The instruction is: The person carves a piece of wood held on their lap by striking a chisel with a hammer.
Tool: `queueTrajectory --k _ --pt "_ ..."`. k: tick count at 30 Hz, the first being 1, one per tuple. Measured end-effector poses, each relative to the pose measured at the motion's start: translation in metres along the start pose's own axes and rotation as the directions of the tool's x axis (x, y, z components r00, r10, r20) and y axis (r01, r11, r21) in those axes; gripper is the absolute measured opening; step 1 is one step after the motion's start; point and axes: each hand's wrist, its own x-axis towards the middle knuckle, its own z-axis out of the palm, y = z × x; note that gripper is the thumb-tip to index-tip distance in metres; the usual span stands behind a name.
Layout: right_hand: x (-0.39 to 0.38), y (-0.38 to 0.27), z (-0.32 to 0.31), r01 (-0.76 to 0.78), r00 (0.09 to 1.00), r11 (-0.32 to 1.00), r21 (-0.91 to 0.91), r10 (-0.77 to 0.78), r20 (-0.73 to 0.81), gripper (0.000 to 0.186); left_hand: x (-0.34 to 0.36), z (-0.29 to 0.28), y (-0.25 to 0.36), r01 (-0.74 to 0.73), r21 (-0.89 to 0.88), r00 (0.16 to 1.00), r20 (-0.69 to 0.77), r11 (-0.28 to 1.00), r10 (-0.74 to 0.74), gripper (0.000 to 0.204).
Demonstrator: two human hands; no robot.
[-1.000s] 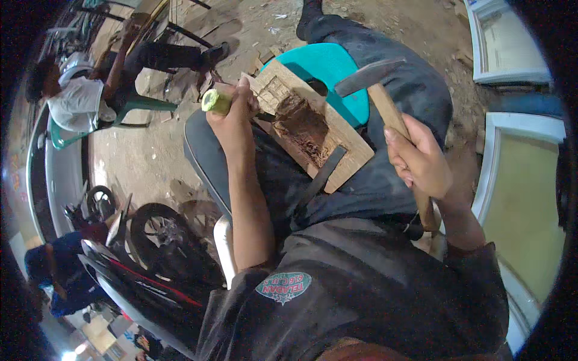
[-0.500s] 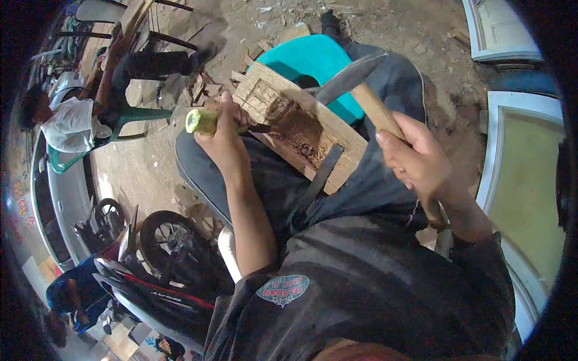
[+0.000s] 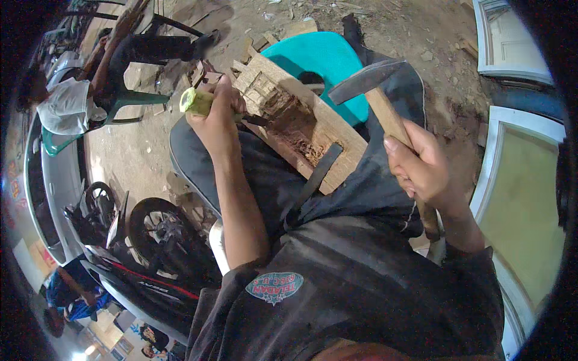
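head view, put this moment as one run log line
left hand: holding chisel, pointing toward wood block | right hand: gripping hammer, apart from chisel | wood block: hollowed, shavings inside

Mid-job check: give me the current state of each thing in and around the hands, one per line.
Left hand: closed around the chisel.
Chisel: held, dark blade toward the hollow.
Right hand: closed around the hammer's handle.
Hammer: held up, head apart from the chisel.
Wooden block: partly hollowed, loose chips inside.
Dark strip: lying across the block's near edge.
Teal stool: partly covered by the block.
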Motion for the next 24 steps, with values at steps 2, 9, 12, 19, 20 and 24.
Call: queueTrajectory --k 2,9,12,19,20,24 --pt "0.0 -0.001 0.002 0.021 1.0 1.0 -0.015 -0.022 -0.013 0.025 0.003 -0.002 -0.002 0.002 -0.012 0.999 0.039 1.0 -0.002 0.019" --pt "0.005 0.007 0.004 0.023 0.999 0.999 -0.037 -0.024 -0.036 0.022 -0.003 0.0 -0.002 0.075 -0.074 0.995 0.067 0.994 -0.07 0.017" --pt "0.01 0.005 0.006 -0.016 1.0 0.999 -0.032 0.015 -0.021 0.023 0.002 -0.003 -0.003 0.117 -0.26 0.993 0.061 0.959 -0.105 0.019" --pt "0.03 0.017 0.024 -0.063 0.993 0.984 -0.167 0.078 0.085 0.027 -0.002 -0.011 -0.003 0.125 -0.196 0.992 0.014 0.973 -0.125 0.02" --pt "0.031 0.013 0.026 0.001 0.994 0.984 -0.176 0.018 0.106 0.027 -0.002 -0.013 -0.001 0.12 -0.146 0.993 0.024 0.982 -0.118 0.02" --pt "0.038 -0.029 0.028 0.241 0.965 0.952 -0.191 -0.215 0.15 0.03 -0.004 -0.019 -0.003 0.072 -0.01 0.993 0.095 0.997 -0.07 0.021"
